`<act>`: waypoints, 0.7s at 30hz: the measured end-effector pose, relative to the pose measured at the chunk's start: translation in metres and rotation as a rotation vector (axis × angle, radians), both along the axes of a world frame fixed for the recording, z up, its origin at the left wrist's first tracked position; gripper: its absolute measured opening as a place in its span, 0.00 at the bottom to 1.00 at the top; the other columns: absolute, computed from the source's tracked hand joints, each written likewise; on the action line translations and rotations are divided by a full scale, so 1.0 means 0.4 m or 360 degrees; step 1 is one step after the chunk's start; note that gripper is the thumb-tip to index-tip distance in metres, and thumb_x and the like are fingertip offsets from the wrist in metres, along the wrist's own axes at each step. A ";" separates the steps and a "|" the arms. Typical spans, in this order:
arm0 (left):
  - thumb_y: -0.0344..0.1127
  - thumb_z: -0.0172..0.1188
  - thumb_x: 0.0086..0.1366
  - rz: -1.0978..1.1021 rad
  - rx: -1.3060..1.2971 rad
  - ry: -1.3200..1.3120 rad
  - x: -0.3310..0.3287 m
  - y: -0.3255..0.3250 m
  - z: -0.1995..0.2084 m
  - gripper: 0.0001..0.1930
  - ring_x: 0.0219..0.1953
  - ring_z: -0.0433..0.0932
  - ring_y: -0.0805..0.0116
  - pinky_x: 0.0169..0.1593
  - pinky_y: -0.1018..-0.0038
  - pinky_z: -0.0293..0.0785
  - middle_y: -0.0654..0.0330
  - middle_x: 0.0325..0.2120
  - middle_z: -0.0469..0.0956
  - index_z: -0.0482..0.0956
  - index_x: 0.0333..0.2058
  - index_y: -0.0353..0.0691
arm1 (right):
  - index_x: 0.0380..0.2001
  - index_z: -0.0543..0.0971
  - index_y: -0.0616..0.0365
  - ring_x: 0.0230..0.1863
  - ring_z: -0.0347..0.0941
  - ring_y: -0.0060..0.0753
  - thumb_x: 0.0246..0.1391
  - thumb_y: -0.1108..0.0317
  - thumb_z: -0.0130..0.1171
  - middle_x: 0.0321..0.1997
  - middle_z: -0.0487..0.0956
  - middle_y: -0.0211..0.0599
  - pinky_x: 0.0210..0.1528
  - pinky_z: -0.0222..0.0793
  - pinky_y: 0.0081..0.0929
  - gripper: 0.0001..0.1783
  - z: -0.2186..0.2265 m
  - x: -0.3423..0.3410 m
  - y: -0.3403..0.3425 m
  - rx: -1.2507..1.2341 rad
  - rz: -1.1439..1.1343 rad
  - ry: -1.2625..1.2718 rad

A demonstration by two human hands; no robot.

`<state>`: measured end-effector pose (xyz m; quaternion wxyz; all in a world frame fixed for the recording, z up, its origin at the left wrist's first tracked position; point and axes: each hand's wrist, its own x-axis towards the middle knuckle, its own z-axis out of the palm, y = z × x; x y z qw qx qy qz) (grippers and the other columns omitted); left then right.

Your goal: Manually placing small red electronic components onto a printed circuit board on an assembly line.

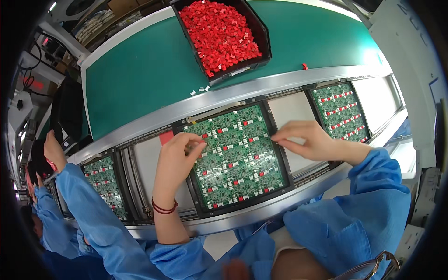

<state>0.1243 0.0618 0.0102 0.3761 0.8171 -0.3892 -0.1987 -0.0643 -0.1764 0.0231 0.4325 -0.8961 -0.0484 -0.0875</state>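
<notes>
Left hand (179,151) is over the panel's left edge, fingers curled, thumb and index tips close together. Can't tell from here whether there's a small part between them; red shows right by the tips. Right hand (308,140) is at the opposite edge, thumb and index bent into a narrow pinch; can't tell if it has hold of anything either.

Between the hands: green circuit panel (242,156), seated in a black frame (284,163) on the conveyor, dotted with red and white connectors. Panel looks thin, stiff and fairly light, likely fragile on its populated face; I'd take it by the frame's sides, not the components. The red connectors look like light, hard plastic, tiny and easy to drop; fingertip pinch on the side walls, clear of any pins.

Further out: another framed panel (339,112) to the right, one (105,182) to the left. Beyond the metal rail (270,85), green counter (135,79) with a black bin (264,42) heaped with loose red connectors (219,35), few white pieces (200,89) just beside it.
</notes>
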 end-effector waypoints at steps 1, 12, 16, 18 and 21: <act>0.28 0.60 0.53 0.0065 -0.0054 0.0136 -0.003 -0.003 0.003 0.07 0.26 0.75 0.71 0.29 0.78 0.71 0.59 0.28 0.75 0.75 0.31 0.35 | 0.34 0.78 0.61 0.35 0.75 0.37 0.46 0.79 0.57 0.34 0.77 0.40 0.37 0.70 0.26 0.09 0.001 0.020 -0.009 -0.0017 -0.0001 0.0004; 0.23 0.55 0.55 0.0085 -0.0316 -0.0120 0.009 -0.002 -0.042 0.08 0.28 0.76 0.68 0.31 0.77 0.72 0.57 0.32 0.74 0.75 0.35 0.34 | 0.37 0.76 0.59 0.35 0.74 0.37 0.50 0.76 0.53 0.36 0.76 0.40 0.36 0.69 0.28 0.10 -0.054 0.156 -0.027 -0.0356 0.0051 -0.0126; 0.23 0.55 0.56 0.0083 -0.0364 -0.0060 0.008 -0.008 -0.055 0.07 0.28 0.77 0.65 0.31 0.74 0.73 0.55 0.32 0.74 0.74 0.35 0.34 | 0.37 0.75 0.60 0.38 0.75 0.35 0.51 0.75 0.53 0.36 0.77 0.40 0.39 0.71 0.27 0.08 -0.028 0.158 -0.019 -0.0303 -0.0041 0.0278; 0.24 0.55 0.56 0.0120 -0.0306 0.0037 0.003 -0.013 -0.049 0.07 0.28 0.78 0.64 0.31 0.73 0.73 0.55 0.32 0.74 0.73 0.35 0.34 | 0.37 0.75 0.61 0.37 0.76 0.31 0.52 0.75 0.53 0.35 0.78 0.39 0.42 0.71 0.25 0.08 -0.024 0.159 -0.012 0.0141 -0.0254 0.0480; 0.24 0.56 0.56 0.0148 -0.0223 0.0063 -0.004 -0.001 -0.040 0.06 0.29 0.78 0.62 0.31 0.71 0.73 0.54 0.30 0.75 0.72 0.34 0.34 | 0.37 0.74 0.61 0.36 0.77 0.26 0.52 0.73 0.55 0.34 0.79 0.38 0.42 0.72 0.24 0.08 -0.033 0.163 -0.016 0.0248 -0.0287 0.0447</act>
